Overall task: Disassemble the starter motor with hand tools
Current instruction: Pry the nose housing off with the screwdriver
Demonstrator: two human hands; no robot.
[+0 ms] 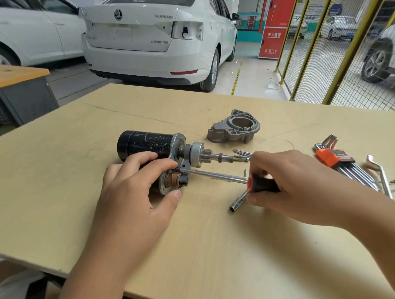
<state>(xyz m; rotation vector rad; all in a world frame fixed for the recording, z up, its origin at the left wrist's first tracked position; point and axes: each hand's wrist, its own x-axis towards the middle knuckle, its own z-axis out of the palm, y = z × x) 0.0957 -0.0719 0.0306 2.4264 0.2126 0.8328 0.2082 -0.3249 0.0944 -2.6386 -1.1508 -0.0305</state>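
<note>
Head view: lay on the desk, starter motor, partly under the left hand, fingers curled round its body. Gripped by the right hand, fingers clenched on the handle: screwdriver, tip beside the left fingertips. Beyond the fingers, removed housing. Risk, as judged: tip could slip off the fastener into the left fingertips if pushed askew.

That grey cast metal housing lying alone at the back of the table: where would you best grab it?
Come from above and pinch the round rim of the grey cast metal housing. Its wide bore faces up and is open, so a thumb could go inside and fingers outside the wall. Nothing on the pale wooden table touches it. The lugs look awkward to hold.
</note>
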